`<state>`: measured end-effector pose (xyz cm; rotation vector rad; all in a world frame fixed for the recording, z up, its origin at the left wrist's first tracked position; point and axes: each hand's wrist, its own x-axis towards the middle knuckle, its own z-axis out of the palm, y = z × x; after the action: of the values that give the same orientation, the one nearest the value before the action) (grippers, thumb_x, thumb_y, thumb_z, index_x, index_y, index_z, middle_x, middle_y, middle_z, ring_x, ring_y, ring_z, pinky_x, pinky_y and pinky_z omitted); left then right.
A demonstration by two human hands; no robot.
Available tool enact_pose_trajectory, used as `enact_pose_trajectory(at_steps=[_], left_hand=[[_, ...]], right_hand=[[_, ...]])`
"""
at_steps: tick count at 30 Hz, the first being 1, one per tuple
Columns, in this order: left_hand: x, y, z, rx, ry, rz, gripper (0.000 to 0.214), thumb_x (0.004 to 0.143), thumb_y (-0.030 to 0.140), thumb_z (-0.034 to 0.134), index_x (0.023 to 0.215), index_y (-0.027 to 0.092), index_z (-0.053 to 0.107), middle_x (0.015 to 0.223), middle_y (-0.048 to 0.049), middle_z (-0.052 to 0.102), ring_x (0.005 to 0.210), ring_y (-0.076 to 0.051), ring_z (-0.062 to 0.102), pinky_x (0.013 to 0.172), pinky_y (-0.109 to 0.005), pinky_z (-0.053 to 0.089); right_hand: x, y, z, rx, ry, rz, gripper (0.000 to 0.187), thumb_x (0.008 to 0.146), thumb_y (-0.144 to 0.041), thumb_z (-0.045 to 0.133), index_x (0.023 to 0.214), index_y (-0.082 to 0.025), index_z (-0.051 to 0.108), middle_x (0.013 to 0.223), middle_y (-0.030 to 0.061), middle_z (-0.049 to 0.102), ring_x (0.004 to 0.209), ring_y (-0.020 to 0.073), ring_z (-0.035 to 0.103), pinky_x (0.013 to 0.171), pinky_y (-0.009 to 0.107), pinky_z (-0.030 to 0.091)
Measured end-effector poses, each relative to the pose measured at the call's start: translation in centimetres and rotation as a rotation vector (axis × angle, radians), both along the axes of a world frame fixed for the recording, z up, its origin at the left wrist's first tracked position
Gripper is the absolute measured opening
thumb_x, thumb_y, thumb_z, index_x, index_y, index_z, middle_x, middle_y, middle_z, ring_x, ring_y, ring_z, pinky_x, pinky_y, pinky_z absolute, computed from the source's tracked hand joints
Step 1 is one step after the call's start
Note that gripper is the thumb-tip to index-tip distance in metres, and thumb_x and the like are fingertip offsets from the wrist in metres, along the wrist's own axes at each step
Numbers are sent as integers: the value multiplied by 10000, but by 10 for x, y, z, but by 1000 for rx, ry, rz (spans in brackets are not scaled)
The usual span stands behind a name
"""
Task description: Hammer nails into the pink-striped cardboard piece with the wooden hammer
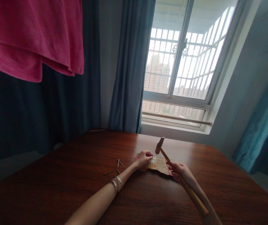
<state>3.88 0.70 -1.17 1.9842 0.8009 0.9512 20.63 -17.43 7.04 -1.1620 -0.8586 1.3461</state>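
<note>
My right hand (180, 172) is closed around the wooden handle of a small hammer (159, 145), whose dark head is raised just above the work. My left hand (144, 157) is pinched shut over the near-left end of a pale, hole-dotted wooden piece (158, 164) lying on a pink pad (169, 171). What the left fingers pinch is too small to make out. Two thin bangles sit on my left wrist.
Several loose nails (116, 168) lie on the dark wooden table (65, 187) left of my left forearm. Behind the table are blue curtains (129, 68) and a barred window (183, 62). A pink cloth (32, 34) hangs at the upper left.
</note>
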Motion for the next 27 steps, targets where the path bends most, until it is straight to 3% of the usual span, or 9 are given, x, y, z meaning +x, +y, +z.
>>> enact_pose_trajectory(at_steps=[8,16,27], left_hand=[[-2,-4,6,27,25,0,201,683,288,584,789,137,663,740,-27,669,703,-142,597,634,-213,442],[-4,-12,16,-16,35,7,183,680,275,582,782,145,662,747,-25,673,711,-147,600,651,-216,445],[-3,-13,18,9,88,58,180,672,288,585,743,145,669,735,-20,670,699,-150,591,622,-216,422]], right_hand=[[-15,-1,-4,-3,-9,8,421,609,-452,699,843,-110,625,587,-36,518,321,29,377,280,170,241],[-20,-5,3,26,-49,-3,444,593,-478,695,833,-110,630,572,-38,509,319,25,359,284,174,239],[-17,-1,-7,44,-92,29,434,624,-482,671,845,-111,625,573,-28,525,314,40,373,278,184,245]])
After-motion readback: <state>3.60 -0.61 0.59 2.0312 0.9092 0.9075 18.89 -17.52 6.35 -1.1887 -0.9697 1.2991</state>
